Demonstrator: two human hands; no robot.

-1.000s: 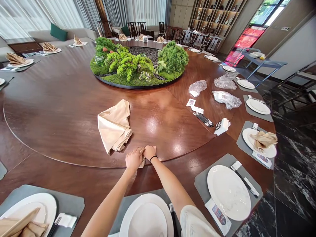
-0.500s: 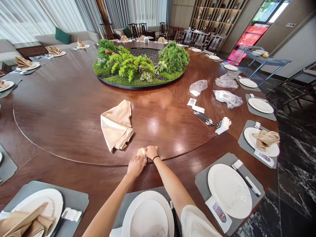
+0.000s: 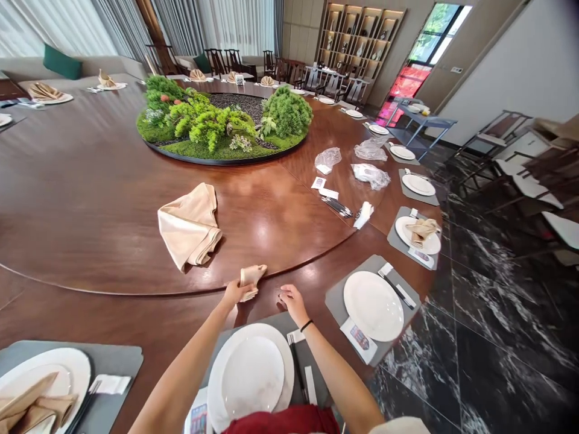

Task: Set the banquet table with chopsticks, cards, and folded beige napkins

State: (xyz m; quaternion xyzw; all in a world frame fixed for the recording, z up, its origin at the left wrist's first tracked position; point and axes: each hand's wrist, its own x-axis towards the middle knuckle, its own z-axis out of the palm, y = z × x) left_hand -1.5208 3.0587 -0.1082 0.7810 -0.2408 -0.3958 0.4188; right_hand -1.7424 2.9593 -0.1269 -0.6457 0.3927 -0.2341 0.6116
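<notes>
A small folded beige cloth napkin (image 3: 251, 280) is gripped by my left hand (image 3: 235, 292) at the edge of the round turntable. My right hand (image 3: 293, 299), with a dark band on its wrist, is apart from the napkin, its fingers loosely bent and parted with nothing in them. Right below both hands stands a stack of white plates (image 3: 253, 374) on a grey placemat, with black chopsticks (image 3: 296, 366) beside it. Farther up on the turntable lies a pile of beige napkins (image 3: 190, 226).
A mossy plant centrepiece (image 3: 217, 129) fills the turntable's middle. To the right lie crumpled plastic bags (image 3: 371, 175) and a bundle of chopsticks (image 3: 336, 206). Place settings ring the table, one with a white plate (image 3: 373, 305) close to my right arm. Chairs (image 3: 493, 138) stand beyond.
My right hand has let go of the small napkin and moved right and toward me. My left hand still holds the napkin, now turned more upright. The view has swung to the right.
</notes>
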